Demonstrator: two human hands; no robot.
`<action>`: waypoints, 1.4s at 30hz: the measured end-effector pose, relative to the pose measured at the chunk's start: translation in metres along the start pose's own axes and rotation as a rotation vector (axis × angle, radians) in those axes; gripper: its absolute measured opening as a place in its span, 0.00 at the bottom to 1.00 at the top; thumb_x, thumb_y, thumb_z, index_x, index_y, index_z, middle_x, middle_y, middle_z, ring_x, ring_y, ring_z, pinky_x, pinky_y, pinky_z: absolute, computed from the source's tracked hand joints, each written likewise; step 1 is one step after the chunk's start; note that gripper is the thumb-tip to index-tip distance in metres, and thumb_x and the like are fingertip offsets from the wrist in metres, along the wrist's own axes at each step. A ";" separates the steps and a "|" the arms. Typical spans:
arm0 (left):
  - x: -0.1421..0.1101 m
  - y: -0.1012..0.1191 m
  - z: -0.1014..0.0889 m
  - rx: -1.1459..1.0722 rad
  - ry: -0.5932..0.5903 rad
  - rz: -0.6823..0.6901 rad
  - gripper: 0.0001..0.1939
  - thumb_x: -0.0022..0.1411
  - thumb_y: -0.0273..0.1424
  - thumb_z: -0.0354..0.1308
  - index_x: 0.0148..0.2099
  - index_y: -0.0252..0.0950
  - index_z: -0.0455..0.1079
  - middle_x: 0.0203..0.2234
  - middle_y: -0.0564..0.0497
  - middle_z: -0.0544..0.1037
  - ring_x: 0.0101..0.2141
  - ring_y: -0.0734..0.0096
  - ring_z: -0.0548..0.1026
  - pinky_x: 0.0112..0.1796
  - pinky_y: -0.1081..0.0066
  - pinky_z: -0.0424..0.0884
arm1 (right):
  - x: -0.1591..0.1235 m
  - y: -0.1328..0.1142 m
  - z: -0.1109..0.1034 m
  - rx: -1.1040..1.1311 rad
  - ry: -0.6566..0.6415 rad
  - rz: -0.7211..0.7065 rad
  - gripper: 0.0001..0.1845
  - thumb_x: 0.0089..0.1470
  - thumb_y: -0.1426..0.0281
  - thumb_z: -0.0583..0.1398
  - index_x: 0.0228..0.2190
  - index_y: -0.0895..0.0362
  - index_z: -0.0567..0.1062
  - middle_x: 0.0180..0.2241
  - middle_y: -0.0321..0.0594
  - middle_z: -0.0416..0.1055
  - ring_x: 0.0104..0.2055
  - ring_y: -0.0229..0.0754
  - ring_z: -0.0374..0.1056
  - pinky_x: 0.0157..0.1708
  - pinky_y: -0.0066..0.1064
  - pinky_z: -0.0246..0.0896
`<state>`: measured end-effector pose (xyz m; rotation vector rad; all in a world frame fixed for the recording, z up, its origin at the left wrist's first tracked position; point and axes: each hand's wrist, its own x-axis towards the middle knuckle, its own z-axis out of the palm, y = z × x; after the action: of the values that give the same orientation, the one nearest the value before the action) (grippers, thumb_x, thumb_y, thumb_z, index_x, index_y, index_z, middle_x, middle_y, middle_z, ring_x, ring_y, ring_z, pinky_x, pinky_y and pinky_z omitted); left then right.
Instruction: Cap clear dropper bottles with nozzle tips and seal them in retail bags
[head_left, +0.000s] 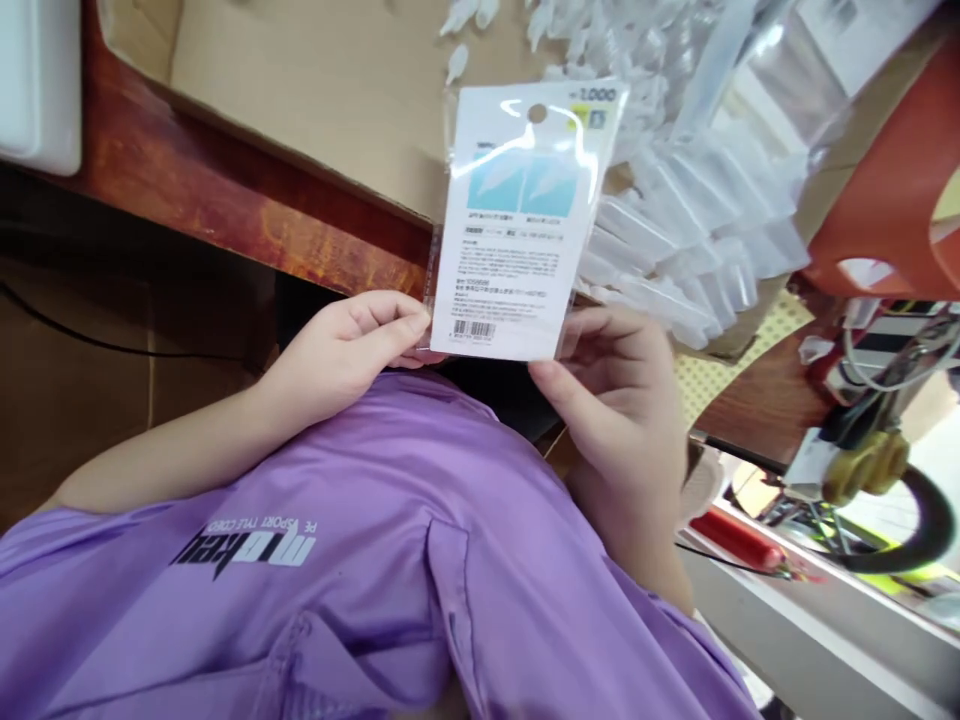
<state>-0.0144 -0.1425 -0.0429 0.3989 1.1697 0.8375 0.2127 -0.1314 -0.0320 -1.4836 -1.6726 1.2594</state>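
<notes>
A clear plastic packet with a printed white card [517, 260] inside is held up in front of me, above the purple apron over my lap. The card carries a blue picture panel, small text, a barcode and a round hole near its top. My left hand [352, 345] pinches the packet's lower left corner between thumb and fingers. At the lower right edge, my right hand [619, 390] grips it, thumb in front and fingers behind. Past the packet lie many translucent plastic pieces [675, 210], partly hidden by it.
A cardboard sheet [307, 110] covers much of the reddish wooden table [247, 220]. Small clear pieces [457, 62] lie on it. An orange-red stool-like object [877, 220] is at the right, with gold-handled scissors [866, 465] and a red cylinder [739, 540] lower down. A white container [41, 90] stands far left.
</notes>
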 end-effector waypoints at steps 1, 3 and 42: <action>0.000 0.000 0.002 0.004 0.001 -0.002 0.10 0.56 0.37 0.68 0.33 0.35 0.76 0.32 0.50 0.83 0.36 0.67 0.81 0.46 0.67 0.76 | -0.002 0.004 0.004 0.075 0.015 0.041 0.16 0.55 0.66 0.66 0.43 0.48 0.68 0.40 0.34 0.72 0.39 0.38 0.73 0.38 0.31 0.73; 0.001 0.002 0.006 0.032 0.002 0.002 0.11 0.55 0.37 0.69 0.34 0.36 0.76 0.32 0.50 0.83 0.36 0.67 0.82 0.44 0.68 0.77 | -0.004 0.008 0.012 0.198 0.020 0.082 0.14 0.55 0.67 0.66 0.40 0.49 0.67 0.36 0.32 0.73 0.37 0.36 0.74 0.37 0.29 0.74; -0.001 0.004 0.001 0.176 -0.094 -0.088 0.09 0.51 0.33 0.72 0.34 0.35 0.80 0.31 0.46 0.84 0.35 0.64 0.83 0.42 0.70 0.78 | -0.002 0.007 -0.002 -0.026 0.300 -0.064 0.13 0.58 0.60 0.63 0.43 0.47 0.71 0.43 0.38 0.69 0.36 0.38 0.70 0.34 0.32 0.69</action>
<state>-0.0151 -0.1404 -0.0394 0.5220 1.1683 0.6355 0.2183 -0.1334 -0.0372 -1.5360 -1.5280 0.9319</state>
